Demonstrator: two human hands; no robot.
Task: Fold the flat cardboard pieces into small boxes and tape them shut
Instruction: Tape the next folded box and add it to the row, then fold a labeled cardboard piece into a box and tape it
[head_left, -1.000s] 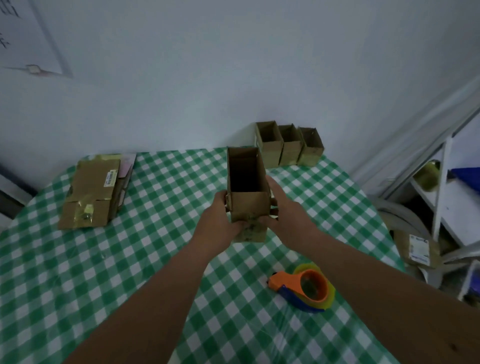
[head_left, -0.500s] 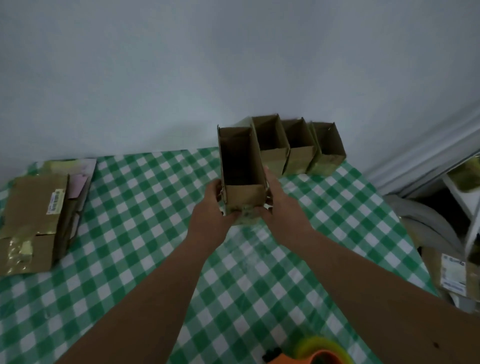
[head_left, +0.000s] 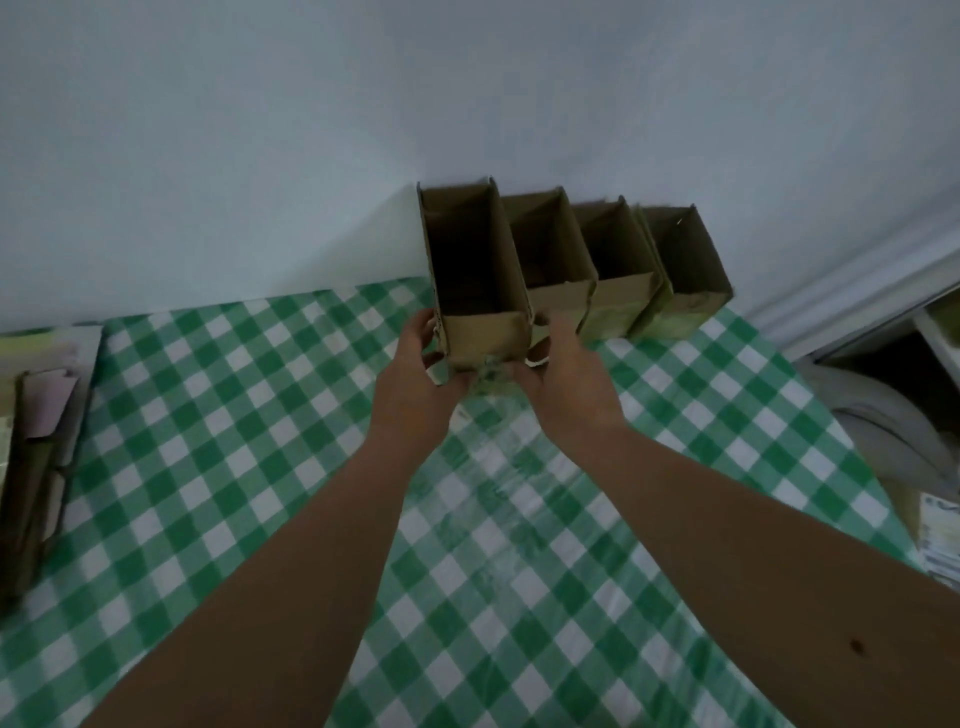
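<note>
While gripped low by left hand (head_left: 415, 387) and right hand (head_left: 563, 382): open brown cardboard box (head_left: 475, 280) | touching three-box row (head_left: 623, 265) at 3 o'clock | green-checked counter (head_left: 218, 415).

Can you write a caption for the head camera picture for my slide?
Both hands set an open cardboard box beside three others.

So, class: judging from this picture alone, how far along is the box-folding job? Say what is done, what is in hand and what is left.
Done: three folded boxes stand open-topped in a row at the wall. In hand: the left hand and right hand grip a fourth box at the row's left end. Left: a stack of flat cardboard waits at the table's left edge.
</note>
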